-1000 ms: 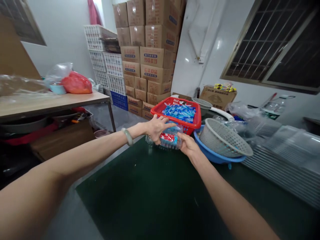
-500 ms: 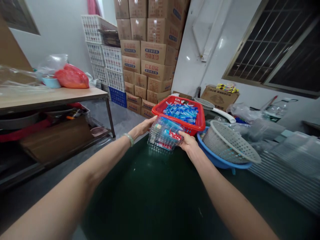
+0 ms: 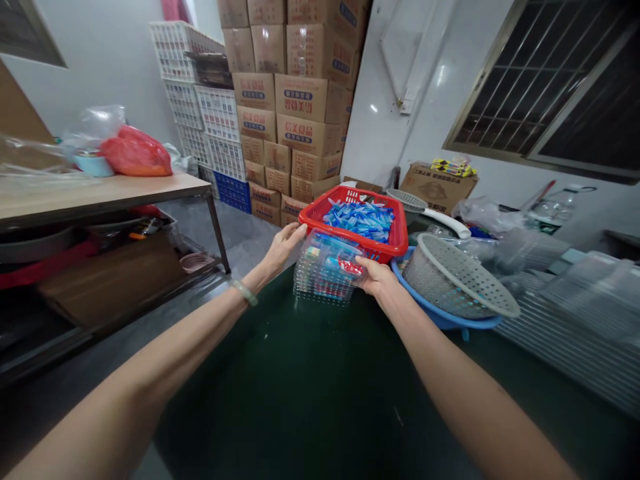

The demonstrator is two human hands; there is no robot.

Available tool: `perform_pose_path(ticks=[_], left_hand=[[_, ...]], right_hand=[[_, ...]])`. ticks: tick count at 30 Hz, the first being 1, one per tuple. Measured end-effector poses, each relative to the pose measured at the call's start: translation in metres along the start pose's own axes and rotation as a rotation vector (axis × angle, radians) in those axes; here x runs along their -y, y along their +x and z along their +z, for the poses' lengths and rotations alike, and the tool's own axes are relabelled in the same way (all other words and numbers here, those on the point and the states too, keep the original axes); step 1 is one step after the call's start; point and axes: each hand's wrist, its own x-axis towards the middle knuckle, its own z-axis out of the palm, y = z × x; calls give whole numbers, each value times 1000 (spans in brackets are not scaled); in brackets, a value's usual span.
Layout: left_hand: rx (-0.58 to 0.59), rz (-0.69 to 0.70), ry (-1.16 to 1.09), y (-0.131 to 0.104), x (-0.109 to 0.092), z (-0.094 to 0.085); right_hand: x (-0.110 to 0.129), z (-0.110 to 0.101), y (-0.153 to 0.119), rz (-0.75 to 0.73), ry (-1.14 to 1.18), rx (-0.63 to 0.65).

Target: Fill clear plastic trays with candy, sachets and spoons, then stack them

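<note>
A clear plastic container [image 3: 325, 270], with red, blue and pale colours showing through it, sits at the front of the red basket. My right hand [image 3: 377, 275] grips its right side, thumb on top. Close by its upper left corner is my left hand [image 3: 284, 250], fingers stretched out and holding nothing; whether the fingertips touch the basket rim I cannot tell. A green bangle [image 3: 244, 292] circles my left wrist. Just behind the container, the red plastic basket [image 3: 404, 227] is heaped with small blue wrapped pieces [image 3: 360, 219].
Right of the basket a grey perforated strainer [image 3: 463, 277] leans in a blue basin [image 3: 440, 317]. Behind lies a white-handled skimmer [image 3: 447, 222]. Clear plastic trays [image 3: 595, 300] are at the far right. A dark green tabletop [image 3: 300, 387] spreads before me; a wooden table [image 3: 165, 190] stands left.
My left hand has come off the container's upper left edge and shifted a little left. My right hand keeps its grip. The camera view has moved slightly.
</note>
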Motion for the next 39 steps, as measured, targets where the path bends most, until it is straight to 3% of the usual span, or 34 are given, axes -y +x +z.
perform_pose_path(ticks=[2, 5, 7, 12, 18, 27, 34, 39], left_hand=[[98, 166, 178, -4, -7, -1], [322, 479, 615, -8, -8, -1], [364, 574, 770, -7, -2, -1], [365, 585, 723, 3, 13, -4], [445, 527, 681, 29, 13, -10], [579, 428, 592, 51, 6, -20], [342, 492, 728, 37, 11, -21], [320, 482, 841, 23, 9, -22]], right_hand=[[4, 4, 2, 8, -55, -11], [6, 6, 6, 17, -157, -68], [5, 4, 8, 2, -213, -95], [-6, -8, 15, -57, -233, -13], [-28, -23, 34, -45, -210, 122], [-58, -18, 31, -119, -282, 121], [-58, -22, 26, -101, -271, 69], [-62, -43, 7, -78, -251, 94]])
